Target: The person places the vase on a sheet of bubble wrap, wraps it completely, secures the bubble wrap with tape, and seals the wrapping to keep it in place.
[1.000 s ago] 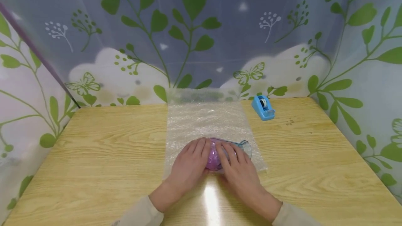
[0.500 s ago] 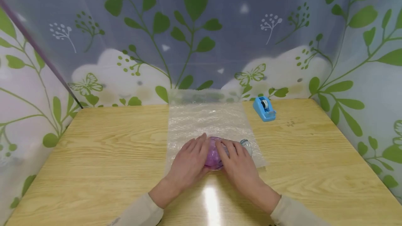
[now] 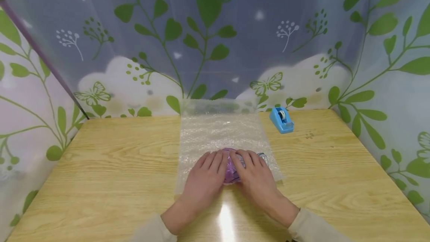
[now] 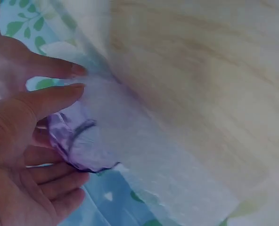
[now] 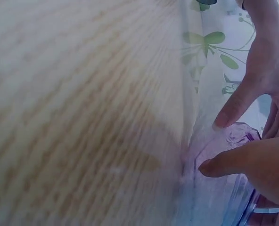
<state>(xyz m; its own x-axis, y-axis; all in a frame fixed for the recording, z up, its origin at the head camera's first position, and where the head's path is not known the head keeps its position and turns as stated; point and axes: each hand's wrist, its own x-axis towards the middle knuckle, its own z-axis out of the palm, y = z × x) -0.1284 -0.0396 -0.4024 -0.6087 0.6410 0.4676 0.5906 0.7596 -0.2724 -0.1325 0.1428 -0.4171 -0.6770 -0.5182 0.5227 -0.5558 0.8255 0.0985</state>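
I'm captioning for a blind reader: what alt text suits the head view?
A left hand and right hand hold a see-through purple vessel on a clear sheet, on a wooden table. A blue tape dispenser sits farther back, right, before a leafy backdrop.

Even, soft light covers the bench [image 3: 114,160] here, seemingly from above, with one hard white glare streak [image 3: 226,221] burning near its front edge. The bubble wrap [image 3: 223,132] throws tiny sparkles, and a faint, soft-edged shadow lies beneath the right hand [image 3: 258,176]. Higher up, the blue backdrop [image 3: 255,59] looks dimmer. The head view is fairly clear, though its wide lens makes the sides splay outward. Both wrist views are hazy, bluish and low in contrast: wood grain smears into soft bands, and the wrap's nearer stretches melt into milky blur.
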